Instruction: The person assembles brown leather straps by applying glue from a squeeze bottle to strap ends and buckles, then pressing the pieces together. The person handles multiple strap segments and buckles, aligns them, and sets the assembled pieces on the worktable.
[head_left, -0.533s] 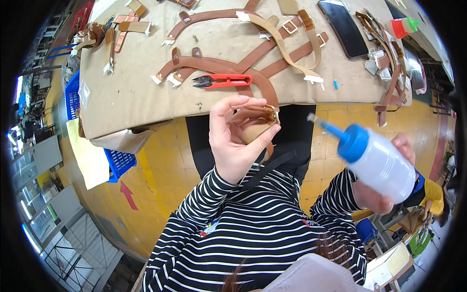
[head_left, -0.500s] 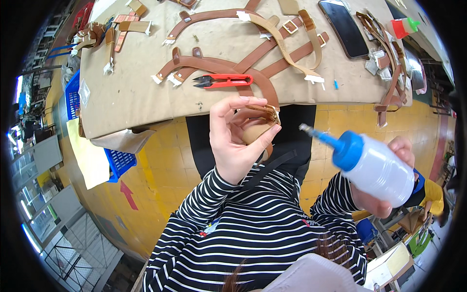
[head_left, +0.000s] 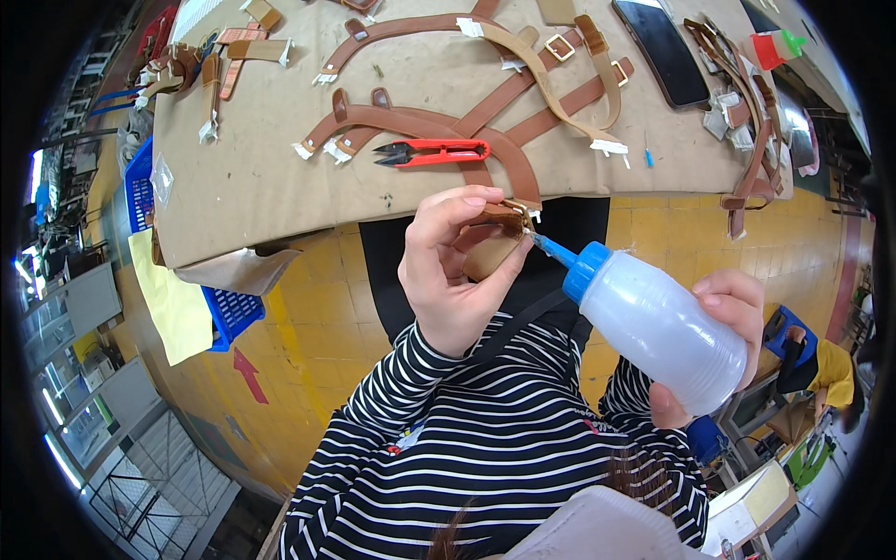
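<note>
Between its thumb and fingers, my left hand [head_left: 457, 266] grips a brown leather strap [head_left: 493, 254] with a small metal buckle, curled into a loop below the table's near edge. My right hand [head_left: 728, 322] is wrapped round a translucent white squeeze bottle [head_left: 663, 322] with a blue cap. The bottle is tilted, and its blue nozzle [head_left: 553, 247] points left, with the tip at the strap's buckle end beside my left thumb. On the table just beyond lies a pair of red thread snips [head_left: 443, 152] with dark blades.
Several brown leather straps [head_left: 499, 98] with buckles lie across the table [head_left: 252, 177]. At the right are a phone [head_left: 661, 51], more straps [head_left: 761, 140] and a small red bottle [head_left: 770, 51] with a green tip. A blue basket [head_left: 233, 313] stands at the left; a person in yellow [head_left: 831, 373] is far right.
My right hand has brought the squeeze bottle leftward, so its nozzle tip has gone from apart to the strap's buckle end. My left hand keeps its hold, almost unmoved.
</note>
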`<control>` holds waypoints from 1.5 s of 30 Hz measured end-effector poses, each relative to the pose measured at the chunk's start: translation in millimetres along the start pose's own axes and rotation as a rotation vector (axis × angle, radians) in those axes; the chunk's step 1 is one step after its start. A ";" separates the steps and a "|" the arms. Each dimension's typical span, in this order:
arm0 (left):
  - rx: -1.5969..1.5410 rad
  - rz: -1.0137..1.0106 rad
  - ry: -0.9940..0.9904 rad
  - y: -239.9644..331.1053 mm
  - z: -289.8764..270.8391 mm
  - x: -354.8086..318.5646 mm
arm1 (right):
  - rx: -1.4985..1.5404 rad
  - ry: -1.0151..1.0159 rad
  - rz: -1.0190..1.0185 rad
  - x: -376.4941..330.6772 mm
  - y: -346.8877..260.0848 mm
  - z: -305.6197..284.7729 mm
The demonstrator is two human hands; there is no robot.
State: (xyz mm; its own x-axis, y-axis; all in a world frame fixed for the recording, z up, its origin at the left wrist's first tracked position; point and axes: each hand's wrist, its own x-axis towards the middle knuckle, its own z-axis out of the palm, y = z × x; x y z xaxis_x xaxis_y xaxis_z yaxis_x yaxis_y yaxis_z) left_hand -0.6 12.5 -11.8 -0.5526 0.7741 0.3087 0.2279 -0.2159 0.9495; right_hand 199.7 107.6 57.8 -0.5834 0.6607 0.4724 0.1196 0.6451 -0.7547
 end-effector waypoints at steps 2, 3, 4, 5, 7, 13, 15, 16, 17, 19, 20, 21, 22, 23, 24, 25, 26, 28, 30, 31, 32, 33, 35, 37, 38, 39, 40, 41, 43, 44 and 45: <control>0.010 0.002 0.007 0.6 0.0 -0.6 | -0.003 0.012 -0.022 -1.1 0.3 1.7; 0.018 0.002 0.009 0.7 -0.1 -0.7 | -0.014 0.025 -0.030 -1.4 0.4 2.7; 0.019 0.008 0.011 0.6 -0.1 -0.9 | -0.019 0.024 -0.038 -0.9 0.5 3.0; 0.022 0.013 0.013 0.2 -0.1 -0.8 | -0.022 0.025 -0.043 -0.5 0.5 4.0; 0.032 0.023 0.016 -0.4 -0.1 -1.1 | -0.027 0.030 -0.052 1.1 0.4 5.1; 0.092 0.083 0.029 -1.4 -0.5 -2.4 | -0.002 0.178 -0.016 2.4 1.4 15.5; 0.115 0.117 0.039 -0.8 -0.4 -3.0 | 0.097 0.235 0.056 1.3 3.7 20.0; 0.096 0.118 0.062 -0.6 -0.2 -3.1 | 0.181 0.279 0.090 1.2 7.5 23.3; 0.078 0.127 0.083 -0.6 0.6 -3.3 | 0.260 0.313 0.124 0.6 9.7 25.6; 0.056 0.134 0.110 -0.5 1.1 -3.6 | 0.320 0.344 0.236 -1.6 12.2 28.6; 0.053 0.132 0.114 -0.5 1.2 -3.7 | 0.343 0.346 0.296 -3.0 13.0 30.4; 0.041 0.121 0.122 -0.5 1.2 -4.1 | 0.415 0.332 0.307 -3.4 14.4 30.3; 0.043 0.115 0.111 -0.5 1.3 -4.6 | 0.483 0.306 0.322 -3.6 15.7 30.1; 0.036 0.102 0.104 -0.3 1.6 -5.4 | 0.567 0.305 0.336 -4.1 16.8 31.1; 0.027 0.089 0.097 0.1 1.5 -6.2 | 0.646 0.239 0.310 -4.1 18.0 31.3; 0.040 0.070 0.086 0.6 1.3 -7.1 | 0.741 0.197 0.281 -4.1 19.4 32.9; 0.050 0.053 0.075 1.3 1.1 -8.0 | 0.788 0.140 0.277 -3.4 20.9 32.6; 0.078 0.047 0.060 2.7 -0.2 -9.0 | 0.816 0.036 0.173 -1.4 24.0 30.7; 0.113 0.071 0.055 3.9 -1.9 -9.4 | 0.767 -0.066 0.152 -0.3 23.5 25.0; 0.083 0.055 0.070 4.7 -2.1 -10.0 | 0.729 -0.109 0.170 -0.5 20.2 20.1; 0.053 0.039 0.085 5.4 -2.3 -10.6 | 0.691 -0.072 0.149 -2.4 17.6 21.9; 0.012 0.020 0.106 5.7 -2.3 -11.0 | 0.638 -0.051 0.131 -4.3 14.2 23.5; -0.027 0.025 0.139 5.3 -2.1 -11.1 | 0.516 0.007 0.095 -9.7 5.8 29.9; -0.032 0.027 0.161 5.3 -3.0 -11.0 | 0.409 0.111 0.027 -14.1 2.2 41.9; -0.012 0.028 0.165 5.6 -4.1 -10.9 | 0.353 0.166 -0.002 -16.2 -0.1 46.5; 0.008 0.028 0.168 5.8 -5.0 -10.7 | 0.333 0.178 -0.017 -18.2 -2.4 50.0; 0.005 0.015 0.175 6.0 -5.6 -10.5 | 0.338 0.082 -0.022 -19.7 -5.5 48.3; 0.001 0.002 0.182 6.2 -6.0 -10.3 | 0.358 0.029 0.000 -21.2 -8.1 47.0; -0.032 -0.030 0.204 6.8 -6.1 -10.1 | 0.338 -0.039 -0.016 -23.2 -10.9 46.5; -0.062 -0.050 0.219 7.3 -5.4 -10.1 | 0.318 -0.024 -0.041 -23.9 -11.1 47.4; -0.094 -0.063 0.226 7.6 -5.0 -10.0 | 0.297 -0.007 -0.066 -24.4 -10.7 49.4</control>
State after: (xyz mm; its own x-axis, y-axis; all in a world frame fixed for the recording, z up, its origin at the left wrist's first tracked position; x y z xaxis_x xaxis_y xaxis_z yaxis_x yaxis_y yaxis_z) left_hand 2.7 0.2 -7.3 -0.7311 0.6374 0.2435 0.1178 -0.2336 0.9652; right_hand 173.0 65.7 31.8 -0.5881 0.6176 0.5223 -0.1585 0.5452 -0.8232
